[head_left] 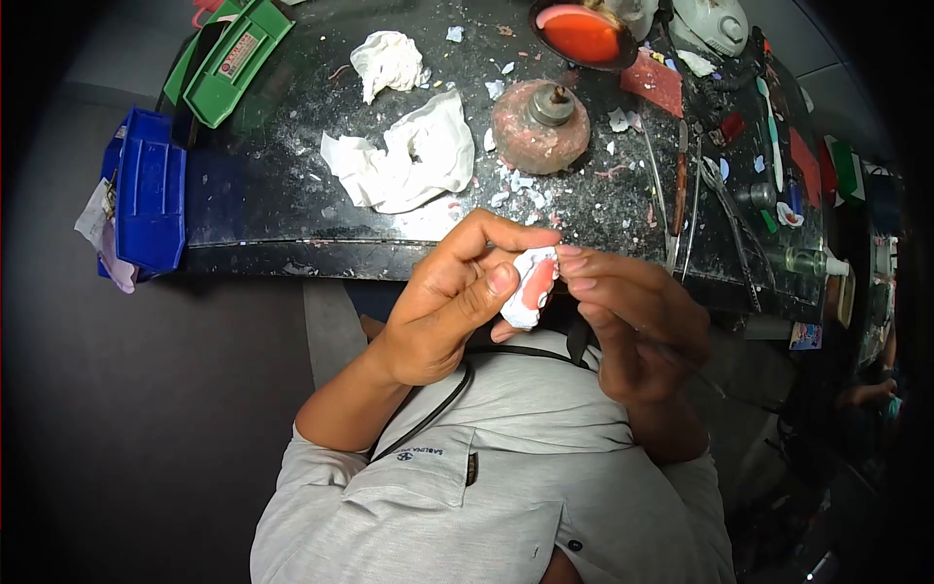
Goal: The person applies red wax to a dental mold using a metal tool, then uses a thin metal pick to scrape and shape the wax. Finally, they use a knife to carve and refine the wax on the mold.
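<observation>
Both hands are raised close to my chest, just in front of the near edge of the black workbench [263, 238]. Between them is a small white plaster piece with a pink-red patch [530, 287]. My left hand [443, 307] grips it from the left, with the thumb pressed on its face and the index finger arched over the top. My right hand [637, 321] touches its right side with the fingertips and hides the back of it. I cannot tell whether the right hand also holds a thin tool.
The bench is strewn with white chips and dust. On it are two crumpled white tissues [404, 156] [387, 60], a round reddish burner [540, 125], a red bowl [582, 34] and long metal tools [681, 185]. Blue [146, 195] and green bins [233, 58] stand at the left.
</observation>
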`<action>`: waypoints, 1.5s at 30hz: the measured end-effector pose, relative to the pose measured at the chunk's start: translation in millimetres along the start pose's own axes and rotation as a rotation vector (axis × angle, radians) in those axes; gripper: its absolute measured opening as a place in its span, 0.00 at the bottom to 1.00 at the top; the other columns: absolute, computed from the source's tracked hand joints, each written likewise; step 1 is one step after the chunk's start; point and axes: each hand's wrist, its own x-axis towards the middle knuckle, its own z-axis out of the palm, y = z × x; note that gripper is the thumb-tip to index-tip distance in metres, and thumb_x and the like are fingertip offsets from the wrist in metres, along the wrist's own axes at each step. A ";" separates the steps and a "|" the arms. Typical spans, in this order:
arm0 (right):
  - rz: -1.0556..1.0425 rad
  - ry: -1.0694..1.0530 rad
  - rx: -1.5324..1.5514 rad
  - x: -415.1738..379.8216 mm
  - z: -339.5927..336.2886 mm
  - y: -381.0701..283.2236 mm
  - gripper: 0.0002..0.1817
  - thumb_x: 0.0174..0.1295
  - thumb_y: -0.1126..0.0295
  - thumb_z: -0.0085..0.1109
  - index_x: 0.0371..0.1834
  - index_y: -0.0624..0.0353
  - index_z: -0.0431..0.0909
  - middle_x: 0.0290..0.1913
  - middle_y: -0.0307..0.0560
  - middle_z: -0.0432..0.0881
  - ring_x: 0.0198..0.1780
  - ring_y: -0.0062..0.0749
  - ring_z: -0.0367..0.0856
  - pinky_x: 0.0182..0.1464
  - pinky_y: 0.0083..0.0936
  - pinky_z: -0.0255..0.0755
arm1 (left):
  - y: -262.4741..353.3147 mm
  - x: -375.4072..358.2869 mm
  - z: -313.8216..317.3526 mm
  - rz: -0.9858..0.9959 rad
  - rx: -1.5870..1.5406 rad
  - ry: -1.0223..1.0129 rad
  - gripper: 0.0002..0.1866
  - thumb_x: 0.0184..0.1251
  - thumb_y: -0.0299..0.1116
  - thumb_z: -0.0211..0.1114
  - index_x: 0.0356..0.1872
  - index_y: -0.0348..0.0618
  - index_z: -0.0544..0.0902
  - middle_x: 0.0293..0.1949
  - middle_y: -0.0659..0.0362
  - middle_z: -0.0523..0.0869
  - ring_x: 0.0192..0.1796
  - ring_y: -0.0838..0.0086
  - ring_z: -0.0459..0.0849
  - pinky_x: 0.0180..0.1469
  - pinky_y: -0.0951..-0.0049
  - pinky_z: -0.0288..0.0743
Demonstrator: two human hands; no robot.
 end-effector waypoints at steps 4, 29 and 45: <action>-0.082 -0.081 -0.008 2.6 -0.8 3.0 0.07 0.65 0.83 0.62 0.45 0.69 0.81 0.45 0.58 0.87 0.51 0.48 0.88 0.55 0.38 0.85 | 1.3 -0.3 1.8 0.008 0.021 0.039 0.21 0.80 0.38 0.55 0.62 0.29 0.71 0.38 0.56 0.80 0.33 0.82 0.74 0.31 0.82 0.68; 0.050 -0.006 0.014 1.1 1.5 0.4 0.08 0.66 0.84 0.61 0.47 0.68 0.82 0.44 0.54 0.87 0.50 0.45 0.88 0.60 0.46 0.82 | 5.1 0.1 0.6 0.072 0.340 0.015 0.20 0.82 0.37 0.52 0.63 0.32 0.73 0.38 0.62 0.80 0.35 0.88 0.71 0.35 0.85 0.66; -0.027 -0.167 0.056 0.1 -3.3 2.4 0.07 0.67 0.80 0.62 0.46 0.69 0.81 0.44 0.57 0.87 0.53 0.49 0.87 0.60 0.44 0.82 | 8.8 -1.4 1.2 0.067 0.427 0.071 0.20 0.81 0.36 0.53 0.62 0.28 0.73 0.36 0.61 0.77 0.37 0.83 0.73 0.40 0.81 0.67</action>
